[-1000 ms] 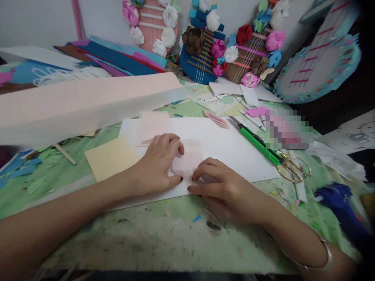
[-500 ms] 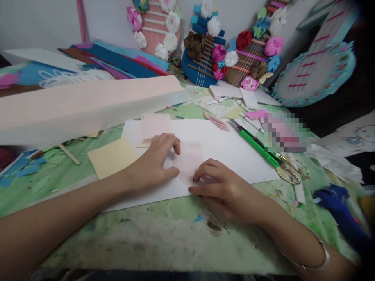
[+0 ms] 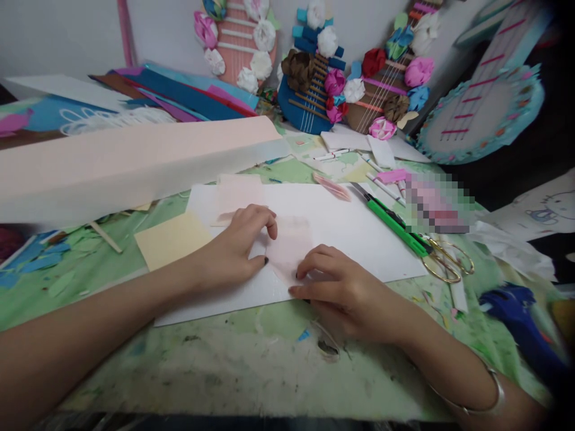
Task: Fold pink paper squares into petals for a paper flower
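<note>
A thin, pale pink piece of tissue paper (image 3: 290, 239) lies on a white sheet (image 3: 359, 239) between my hands. My left hand (image 3: 245, 242) rests at its left edge, fingers curved and the thumb apart from them. At the tissue's lower corner, my right hand (image 3: 335, 284) has its thumb and bent forefinger closed on the paper; its other fingers fold under. Behind my left hand lies another stack of pink tissue (image 3: 240, 194), partly covered by the fingers. A yellow paper square (image 3: 173, 239) is partly under my left forearm.
Right of the sheet lie a green utility knife (image 3: 395, 226), gold-handled scissors (image 3: 444, 260) and a blue glue gun (image 3: 516, 317). A folded pink tissue strip (image 3: 332, 186) sits at the sheet's far edge. Behind stand decorated paper instruments (image 3: 309, 90) and a large peach paper roll (image 3: 135, 161).
My left thumb has drawn back slightly to the left, and its dark nail now shows. My right hand has barely moved, and the tissue lies almost as before.
</note>
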### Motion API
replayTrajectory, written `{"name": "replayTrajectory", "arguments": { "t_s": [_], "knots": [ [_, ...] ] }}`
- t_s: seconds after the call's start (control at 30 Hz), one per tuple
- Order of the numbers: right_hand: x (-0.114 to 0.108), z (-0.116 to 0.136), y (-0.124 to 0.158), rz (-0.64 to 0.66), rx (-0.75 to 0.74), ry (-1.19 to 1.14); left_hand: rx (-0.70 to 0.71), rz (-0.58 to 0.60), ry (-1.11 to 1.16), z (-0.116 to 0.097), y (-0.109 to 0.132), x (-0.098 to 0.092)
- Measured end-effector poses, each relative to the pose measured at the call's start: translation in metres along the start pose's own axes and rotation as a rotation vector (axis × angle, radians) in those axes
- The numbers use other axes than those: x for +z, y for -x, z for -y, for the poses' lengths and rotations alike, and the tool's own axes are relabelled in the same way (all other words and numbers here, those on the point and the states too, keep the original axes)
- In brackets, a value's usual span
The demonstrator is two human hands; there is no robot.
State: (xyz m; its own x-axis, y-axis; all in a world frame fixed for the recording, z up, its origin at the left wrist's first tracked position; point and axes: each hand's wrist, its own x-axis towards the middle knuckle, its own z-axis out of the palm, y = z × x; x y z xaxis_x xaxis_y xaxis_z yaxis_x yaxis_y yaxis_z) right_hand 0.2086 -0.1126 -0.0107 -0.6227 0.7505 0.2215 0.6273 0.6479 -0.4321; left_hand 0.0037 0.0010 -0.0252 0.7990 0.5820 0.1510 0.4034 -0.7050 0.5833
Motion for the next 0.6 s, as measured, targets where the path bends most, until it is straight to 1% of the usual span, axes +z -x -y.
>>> {"name": "replayTrajectory", "arguments": {
  "t_s": [0.07,0.1,0.17,0.2,0.27,0.33,0.37,0.43,0.47,0.53,0.6],
  "knots": [
    [0.001,0.001,0.000,0.006,0.004,0.005,-0.016,-0.006,0.032,0.001,0.000,-0.003],
    [0.001,0.001,0.000,0.006,0.003,0.000,-0.029,-0.028,0.053,0.000,0.000,-0.004],
    [0.001,0.001,-0.001,-0.028,-0.016,-0.030,-0.037,-0.106,0.069,-0.004,0.000,-0.006],
    [0.000,0.000,-0.001,-0.064,-0.026,-0.047,-0.017,-0.148,0.057,-0.007,0.002,-0.006],
    [-0.002,-0.004,-0.001,-0.170,-0.017,-0.053,0.082,-0.187,0.005,-0.014,0.005,-0.005],
    [-0.004,-0.011,0.000,-0.249,0.057,-0.002,0.227,-0.138,-0.045,-0.021,0.010,-0.003],
    [-0.004,-0.015,0.001,-0.252,0.107,0.036,0.287,-0.103,-0.074,-0.025,0.012,-0.002],
    [-0.005,-0.022,0.004,-0.175,0.205,0.102,0.379,-0.042,-0.137,-0.029,0.016,0.001],
    [-0.006,-0.025,0.005,-0.134,0.239,0.129,0.403,-0.024,-0.168,-0.029,0.017,0.002],
    [-0.006,-0.028,0.006,-0.088,0.289,0.168,0.417,-0.016,-0.221,-0.028,0.017,0.002],
    [-0.008,-0.028,0.006,-0.104,0.312,0.185,0.411,-0.040,-0.278,-0.025,0.015,0.001]
  ]
}}
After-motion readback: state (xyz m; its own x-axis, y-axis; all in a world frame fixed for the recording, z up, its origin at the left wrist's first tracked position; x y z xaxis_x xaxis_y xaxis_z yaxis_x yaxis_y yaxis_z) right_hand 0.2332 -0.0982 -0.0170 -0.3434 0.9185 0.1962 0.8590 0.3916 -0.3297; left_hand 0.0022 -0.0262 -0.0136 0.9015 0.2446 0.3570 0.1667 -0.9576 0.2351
